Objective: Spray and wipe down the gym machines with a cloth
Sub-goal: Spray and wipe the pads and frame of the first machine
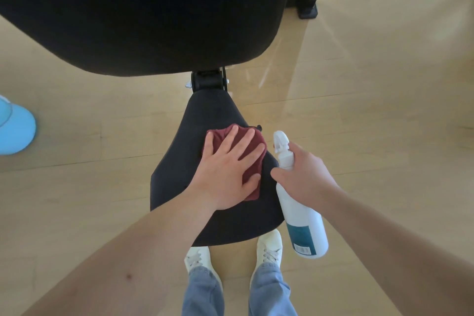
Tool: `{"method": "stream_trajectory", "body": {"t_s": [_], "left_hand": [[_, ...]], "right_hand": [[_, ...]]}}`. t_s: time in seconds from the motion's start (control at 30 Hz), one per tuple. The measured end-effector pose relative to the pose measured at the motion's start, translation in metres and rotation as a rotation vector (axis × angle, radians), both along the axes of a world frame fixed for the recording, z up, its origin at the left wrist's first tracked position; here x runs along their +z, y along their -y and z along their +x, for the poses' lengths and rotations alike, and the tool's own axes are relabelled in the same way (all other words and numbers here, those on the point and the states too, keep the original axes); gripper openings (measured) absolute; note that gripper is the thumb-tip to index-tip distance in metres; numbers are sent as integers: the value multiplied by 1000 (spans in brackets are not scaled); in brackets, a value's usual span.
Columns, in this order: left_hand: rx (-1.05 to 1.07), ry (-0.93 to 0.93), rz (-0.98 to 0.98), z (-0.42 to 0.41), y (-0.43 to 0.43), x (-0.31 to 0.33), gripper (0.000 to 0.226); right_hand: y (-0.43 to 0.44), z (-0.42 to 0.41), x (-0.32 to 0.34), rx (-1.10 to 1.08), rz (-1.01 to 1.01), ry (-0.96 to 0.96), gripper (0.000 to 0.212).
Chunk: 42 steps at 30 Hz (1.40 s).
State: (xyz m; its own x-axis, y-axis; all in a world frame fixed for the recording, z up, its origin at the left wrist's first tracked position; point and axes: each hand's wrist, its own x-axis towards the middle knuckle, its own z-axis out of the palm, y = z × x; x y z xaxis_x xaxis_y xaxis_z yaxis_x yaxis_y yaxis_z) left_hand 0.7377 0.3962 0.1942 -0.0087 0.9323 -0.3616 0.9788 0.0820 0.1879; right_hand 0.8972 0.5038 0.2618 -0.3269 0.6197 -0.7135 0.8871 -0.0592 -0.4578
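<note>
- Left hand [225, 174], fingers straight, presses a dark-red cloth [252, 191] on the black padded seat [179, 161].
- Right hand [307, 174] grasps a white spray bottle [300, 213]; teal label [300, 235] unreadable.

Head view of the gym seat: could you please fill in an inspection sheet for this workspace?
Surface: black seat pad, back pad above it.
Job's things: maroon cloth on the seat pad; white spray bottle held beside its right edge.
Clutter: pale blue object on the floor, left, kind unclear.
Hands: left hand presses flat on the cloth; right hand grips the spray bottle's neck.
Cables: nothing seen.
Surroundings: light wooden floor; dark machine frame, top right.
</note>
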Motion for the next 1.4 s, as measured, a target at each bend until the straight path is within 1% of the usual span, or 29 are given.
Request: {"method": "stream_trajectory", "body": {"t_s": [0.1, 0.2, 0.27, 0.33, 0.37, 0.4, 0.43, 0.53, 0.63, 0.77, 0.83, 0.93, 1.0, 1.03, 1.1, 1.17, 1.23, 1.3, 1.4], "left_hand": [[82, -15, -4, -10, -27, -5, 64], [251, 5, -1, -13, -58, -9, 55], [277, -45, 32, -6, -66, -9, 51], [158, -109, 68, 7, -60, -5, 45], [78, -104, 84, 16, -56, -3, 44], [15, -63, 91, 26, -52, 0, 45], [-31, -11, 81, 33, -49, 3, 48], [-137, 68, 50, 31, -49, 3, 55], [-199, 78, 49, 2, -60, -3, 52], [-43, 22, 54, -34, -80, -10, 49], [55, 22, 103, -42, -79, -13, 48], [256, 46, 204, -46, -69, -17, 52], [390, 13, 183, -46, -66, -18, 56], [416, -18, 160, -44, -67, -17, 57], [350, -77, 118, -34, -71, -12, 55], [158, -124, 51, -17, -77, -3, 52], [-72, -156, 30, 6, -78, 6, 45], [-222, -78, 40, 19, -69, 9, 42], [-304, 130, 63, 8, -55, 1, 45]], "right_hand": [[-10, -3, -1, 4, 21, -2, 22], [-15, -2, -4, -9, 40, -28, 19], [-19, -1, -6, -17, 48, -43, 23], [-25, -1, -7, -47, 65, -53, 35], [-29, -1, -7, -76, 74, -54, 43], [-33, 0, -6, -111, 78, -51, 51], [-36, 2, -4, -138, 80, -46, 54], [-40, 7, -5, -155, 84, -50, 40], [-39, 10, -9, -87, 43, -49, 35], [-41, 5, -12, 83, -54, -27, 29], [-42, 5, -14, 142, -101, -6, 28], [-41, 10, -16, 188, -119, 39, 16], [-41, 16, -16, 181, -142, 42, 11], [-41, 19, -16, 163, -168, 29, 10], [-42, 24, -15, 110, -218, -4, 20], [-44, 26, -15, 54, -220, -40, 30], [-48, 28, -15, 1, -194, -64, 31], [-51, 28, -15, -13, -184, -67, 32], [-49, 29, -17, 24, -205, -51, 33]]}}
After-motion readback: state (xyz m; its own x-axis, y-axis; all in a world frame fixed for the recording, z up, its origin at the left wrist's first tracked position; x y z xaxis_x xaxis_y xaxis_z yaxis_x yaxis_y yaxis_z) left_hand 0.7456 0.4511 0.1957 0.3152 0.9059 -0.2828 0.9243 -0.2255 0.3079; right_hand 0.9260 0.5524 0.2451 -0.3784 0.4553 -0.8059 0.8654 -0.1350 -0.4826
